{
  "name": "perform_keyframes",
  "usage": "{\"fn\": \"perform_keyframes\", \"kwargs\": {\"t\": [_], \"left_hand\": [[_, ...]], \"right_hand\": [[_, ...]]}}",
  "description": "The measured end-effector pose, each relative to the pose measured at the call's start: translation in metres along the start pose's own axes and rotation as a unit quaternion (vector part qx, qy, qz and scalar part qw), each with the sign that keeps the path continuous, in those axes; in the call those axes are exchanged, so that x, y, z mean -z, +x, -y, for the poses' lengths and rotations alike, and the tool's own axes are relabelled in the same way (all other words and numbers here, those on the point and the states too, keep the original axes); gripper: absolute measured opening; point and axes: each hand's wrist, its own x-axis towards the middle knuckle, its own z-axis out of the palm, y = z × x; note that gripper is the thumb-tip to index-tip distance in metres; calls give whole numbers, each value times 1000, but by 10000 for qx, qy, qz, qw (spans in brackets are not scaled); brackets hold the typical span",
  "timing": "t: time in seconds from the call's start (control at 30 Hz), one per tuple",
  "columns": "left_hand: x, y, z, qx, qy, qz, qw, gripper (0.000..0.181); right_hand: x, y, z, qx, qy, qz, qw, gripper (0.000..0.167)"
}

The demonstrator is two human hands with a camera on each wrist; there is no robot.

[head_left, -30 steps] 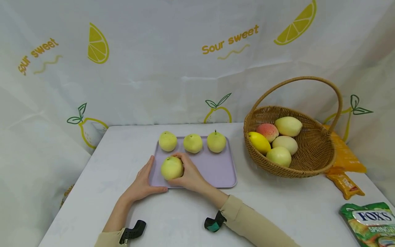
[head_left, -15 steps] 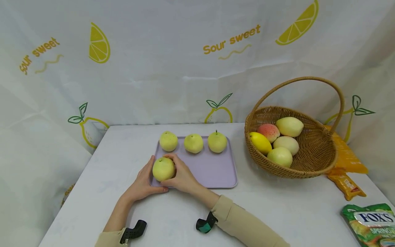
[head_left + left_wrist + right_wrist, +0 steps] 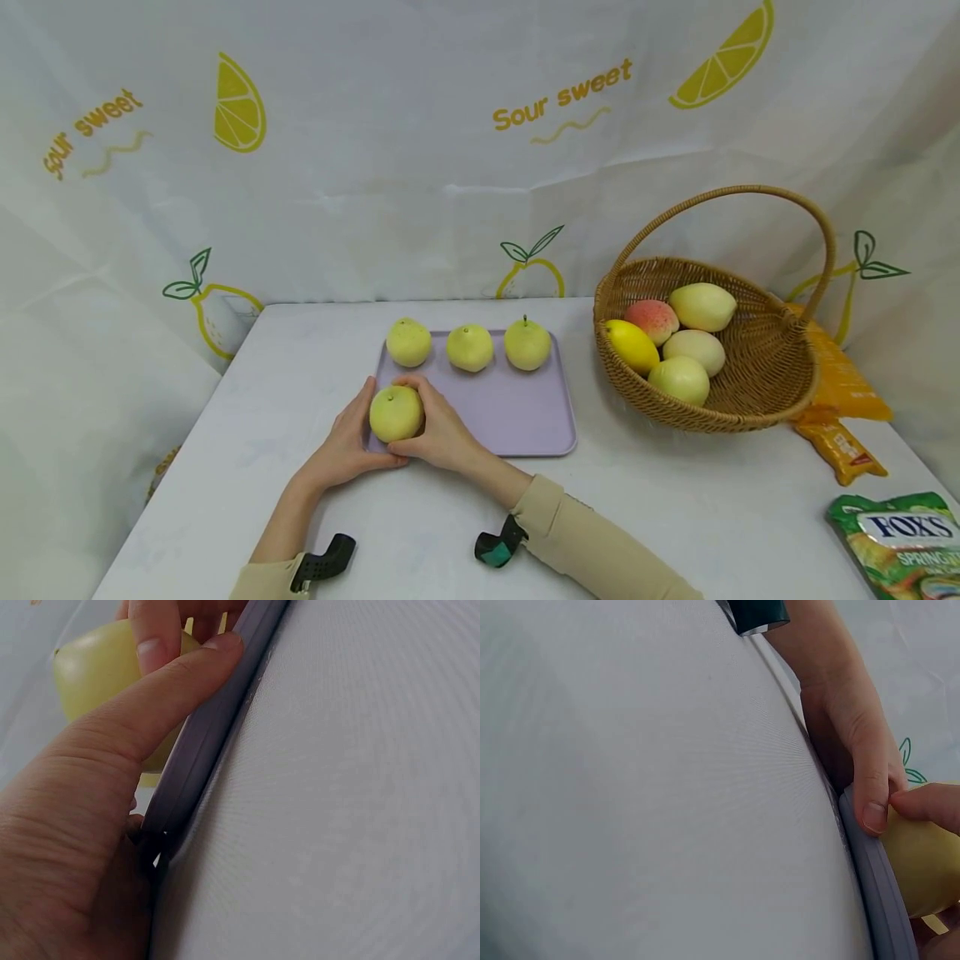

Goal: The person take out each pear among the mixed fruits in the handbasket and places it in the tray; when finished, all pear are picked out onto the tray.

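Observation:
A round yellow-green pear (image 3: 395, 414) sits at the front left corner of a lilac tray (image 3: 517, 417). From its right side my right hand (image 3: 444, 435) grips it between thumb and fingers. My left hand (image 3: 339, 448) rests at the same corner, fingers straight along the left edge and thumb (image 3: 176, 686) on the front rim. In the right wrist view, the left thumb touches the tray rim (image 3: 881, 892) near the pear. Along the tray's back stand three more pears: a left one (image 3: 408, 342), a middle one (image 3: 470, 348) and a right one (image 3: 527, 344) with a stem.
A wicker basket (image 3: 765, 375) with a tall handle stands right of the tray, holding several fruits, among them a peach (image 3: 651, 321) and a lemon (image 3: 632, 347). Orange packets (image 3: 842, 450) and a green candy bag (image 3: 900, 542) lie at the right edge. A printed cloth hangs behind.
My right hand has moved left with the pear, from farther inside the tray to its front left corner, close to my left hand. The left hand has stayed in place.

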Motion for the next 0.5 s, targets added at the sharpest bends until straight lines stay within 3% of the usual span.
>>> {"fn": "perform_keyframes", "kwargs": {"t": [0.27,0.5], "left_hand": [[1,0,1,-13,61,47,10000,127],[-1,0,0,45,81,12,10000,126]], "right_hand": [[3,-5,2,-269,12,110,9996,91],[10,-17,7,-665,578,88,9961,89]]}}
